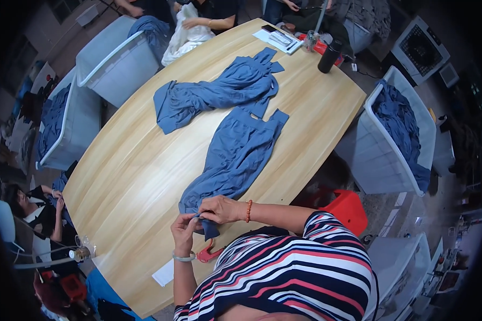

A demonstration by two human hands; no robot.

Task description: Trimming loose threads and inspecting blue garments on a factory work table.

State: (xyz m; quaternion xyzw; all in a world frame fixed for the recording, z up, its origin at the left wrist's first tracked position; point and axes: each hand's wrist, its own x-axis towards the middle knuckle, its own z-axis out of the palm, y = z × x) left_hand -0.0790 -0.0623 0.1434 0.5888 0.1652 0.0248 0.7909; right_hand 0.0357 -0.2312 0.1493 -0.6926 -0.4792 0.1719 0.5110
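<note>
Right now both hands pinch the near hem of a blue garment (235,155): left hand (183,231) and right hand (218,209) each hold a tight grip on soft, limp cloth stretching away across the pale wooden surface (123,182). Judging by this, the hem is being handled, and the next move calls for careful tension; a second rumpled blue garment (214,93) lies beyond, red scissors (208,253) just beside the left wrist.

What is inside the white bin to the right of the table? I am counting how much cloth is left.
The white bin holds a heap of blue cloth that spills over its near rim. The heap covers the bottom, so anything beneath it cannot be seen.
</note>
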